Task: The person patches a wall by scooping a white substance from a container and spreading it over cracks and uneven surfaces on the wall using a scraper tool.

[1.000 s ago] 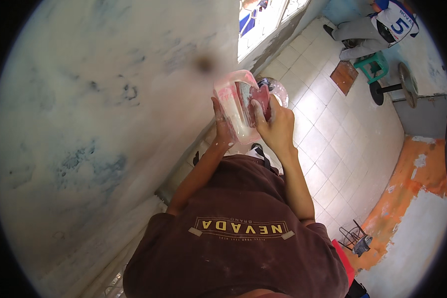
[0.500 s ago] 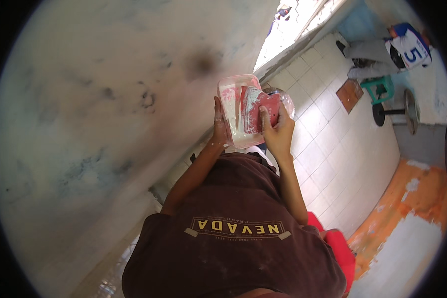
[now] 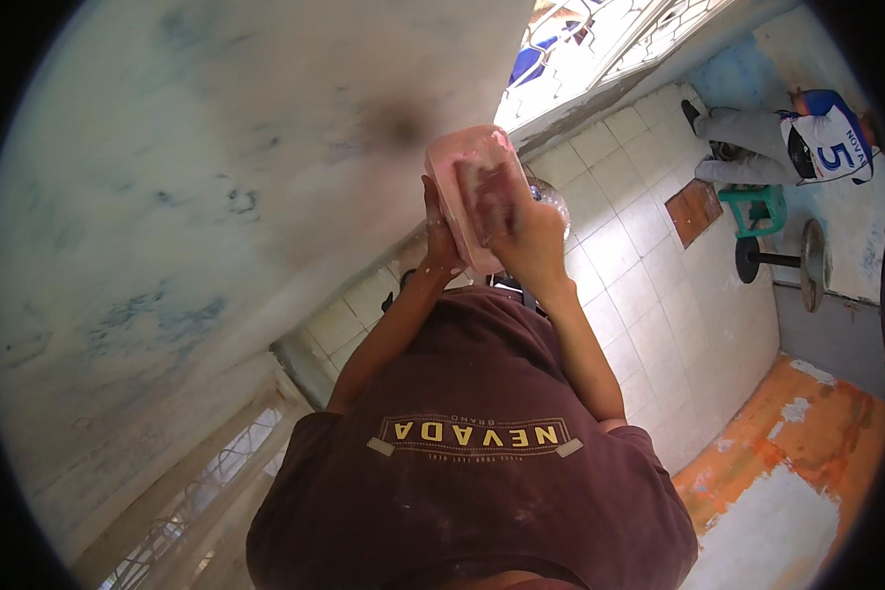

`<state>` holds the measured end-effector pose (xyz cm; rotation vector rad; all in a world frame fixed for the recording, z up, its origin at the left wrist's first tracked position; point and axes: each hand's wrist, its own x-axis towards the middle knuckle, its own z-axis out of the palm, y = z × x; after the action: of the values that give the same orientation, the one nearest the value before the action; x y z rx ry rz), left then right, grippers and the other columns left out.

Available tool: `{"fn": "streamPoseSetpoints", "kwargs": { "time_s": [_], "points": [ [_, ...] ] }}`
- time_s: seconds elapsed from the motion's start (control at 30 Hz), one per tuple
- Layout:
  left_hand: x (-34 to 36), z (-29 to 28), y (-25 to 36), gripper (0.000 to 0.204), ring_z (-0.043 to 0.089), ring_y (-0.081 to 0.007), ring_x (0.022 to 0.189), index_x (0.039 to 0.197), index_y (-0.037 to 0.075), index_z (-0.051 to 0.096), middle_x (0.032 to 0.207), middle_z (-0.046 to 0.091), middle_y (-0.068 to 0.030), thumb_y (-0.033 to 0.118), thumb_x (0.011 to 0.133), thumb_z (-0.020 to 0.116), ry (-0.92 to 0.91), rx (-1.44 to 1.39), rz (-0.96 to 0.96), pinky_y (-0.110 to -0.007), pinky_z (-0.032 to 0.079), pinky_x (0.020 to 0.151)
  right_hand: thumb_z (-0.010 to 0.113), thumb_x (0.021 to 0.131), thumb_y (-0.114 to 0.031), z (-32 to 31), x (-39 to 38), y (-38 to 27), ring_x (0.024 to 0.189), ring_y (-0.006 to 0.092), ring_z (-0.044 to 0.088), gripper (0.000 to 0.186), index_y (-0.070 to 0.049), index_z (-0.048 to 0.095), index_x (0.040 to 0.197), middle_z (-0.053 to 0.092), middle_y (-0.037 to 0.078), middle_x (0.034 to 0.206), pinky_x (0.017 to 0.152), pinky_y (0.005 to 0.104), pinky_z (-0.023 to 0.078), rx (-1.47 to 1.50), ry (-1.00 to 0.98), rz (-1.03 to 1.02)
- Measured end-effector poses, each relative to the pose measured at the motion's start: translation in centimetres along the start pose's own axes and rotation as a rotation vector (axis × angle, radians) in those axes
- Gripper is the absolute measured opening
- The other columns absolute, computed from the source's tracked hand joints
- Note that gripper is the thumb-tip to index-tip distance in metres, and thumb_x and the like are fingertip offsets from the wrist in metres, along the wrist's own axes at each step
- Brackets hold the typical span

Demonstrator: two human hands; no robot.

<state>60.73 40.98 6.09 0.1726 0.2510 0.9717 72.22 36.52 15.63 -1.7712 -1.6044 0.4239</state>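
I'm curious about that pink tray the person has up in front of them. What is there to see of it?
The pink tray is a shallow, rounded rectangle, apparently plastic, with a brighter pink patch near its upper right corner. It is held up off the floor, its long sides slanting from upper left to lower right. The left hand grips its left side. The right hand holds a dark red scraper over it; blur hides whether they touch, and its contents.

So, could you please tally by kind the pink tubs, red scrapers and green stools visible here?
Pink tub, in the left hand: 1
Red scraper, motion-blurred, in the right hand: 1
Green stool, toward the upper right: 1
Total: 3
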Motion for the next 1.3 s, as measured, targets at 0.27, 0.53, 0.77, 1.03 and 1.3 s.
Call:
{"fn": "streamPoseSetpoints", "kwargs": {
  "time_s": [0.27, 0.53, 0.77, 1.03, 1.3],
  "points": [
    [-0.2, -2.3, -0.6, 0.089, 0.06, -0.0309, 0.129, 0.156, 0.016, 0.041, 0.148, 0.055, -0.0105, 0.08, 0.095, 0.042, 0.133, 0.038, -0.022, -0.052, 0.05, 0.11, 0.067, 0.098, -0.017, -2.8, 0.6, 5.0, 0.072, 0.0266, 0.074, 0.03, 0.005, 0.063, 0.118, 0.073, 0.016, 0.087, 0.065, 0.0368, 0.06, 0.799, 0.056, 0.337],
    [-3.6, -4.5, 2.6, 0.083, 0.064, -0.0315, 0.125, 0.154, 0.012, 0.043, 0.145, 0.058, -0.0136, 0.074, 0.099, 0.042, 0.268, 0.129, -0.105, -0.052, 0.054, 0.105, 0.058, 0.102, -0.014, 3.1, 4.0, 15.7, 0.089, 0.033, 0.074, 0.029, 0.005, 0.055, 0.124, 0.07, 0.02, 0.107, 0.078, 0.0399, 0.066, 1.438, -0.132, 0.616],
    [-5.3, -7.9, 2.8, 0.086, 0.062, -0.0312, 0.128, 0.154, 0.01, 0.043, 0.147, 0.057, -0.0142, 0.075, 0.097, 0.044, 0.327, 0.184, -0.15, -0.051, 0.052, 0.108, 0.043, 0.105, -0.014, 10.6, 11.1, 14.4, 0.104, 0.0345, 0.071, 0.029, 0.009, 0.056, 0.117, 0.067, 0.025, 0.113, 0.099, 0.0491, 0.06, 1.37, -0.239, 0.547],
    [-6.5, -7.9, 4.3, 0.085, 0.063, -0.0305, 0.127, 0.155, 0.012, 0.043, 0.146, 0.058, -0.0134, 0.075, 0.098, 0.044, 0.228, 0.105, -0.142, -0.051, 0.054, 0.106, 0.041, 0.106, -0.012, -0.9, 12.1, 1.1, 0.089, 0.0288, 0.07, 0.029, 0.005, 0.062, 0.096, 0.069, 0.018, 0.095, 0.089, 0.0461, 0.062, 1.371, 0.088, 0.4],
    [-8.4, -5.3, 7.3, 0.086, 0.062, -0.0305, 0.128, 0.156, 0.012, 0.041, 0.148, 0.057, -0.0134, 0.075, 0.098, 0.041, 0.232, 0.245, -0.047, -0.052, 0.053, 0.108, 0.049, 0.106, -0.014, 11.1, 9.0, 10.8, 0.068, 0.0239, 0.068, 0.024, 0.003, 0.058, 0.091, 0.066, 0.014, 0.079, 0.074, 0.0341, 0.063, 1.03, -0.07, 0.52]
  ]
}}
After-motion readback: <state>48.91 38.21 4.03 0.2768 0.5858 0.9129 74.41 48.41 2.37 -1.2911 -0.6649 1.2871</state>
